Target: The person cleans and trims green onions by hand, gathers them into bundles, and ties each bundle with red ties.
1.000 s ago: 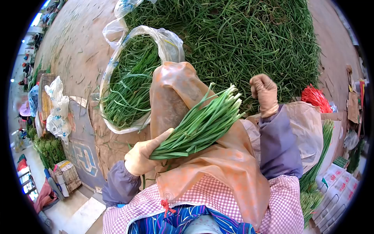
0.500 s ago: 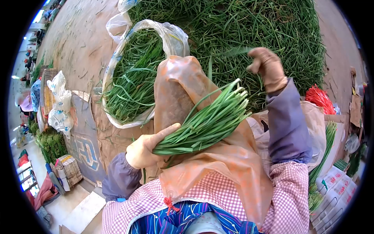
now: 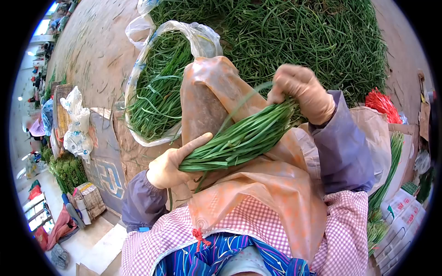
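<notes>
A bunch of garlic chives point(image 3: 244, 140) lies slantwise over my lap, on a translucent orange-patterned apron point(image 3: 271, 184). Its leafy end sits in my left hand point(image 3: 170, 168), with the thumb laid along the top and the fingers hidden underneath. At the stem end, my right hand point(image 3: 301, 92) is closed, its fingers curled against the chives and slightly blurred. A loose blurred leaf stretches from near its fingertips toward the bunch. Just beyond my knee, a clear plastic bag point(image 3: 133, 99) stands with its mouth apart and more chives point(image 3: 161, 92) inside.
A big heap of chives point(image 3: 304, 41) covers the ground ahead. Red plastic strands point(image 3: 383, 106) lie at the right, above more long greens point(image 3: 389, 172). Cardboard point(image 3: 106, 161), white plastic bags point(image 3: 77, 122) and bundled greens point(image 3: 66, 172) are at the left.
My right hand has come from over the heap, down and left onto the stem end of the bunch. My left hand still holds the bunch in nearly the same place.
</notes>
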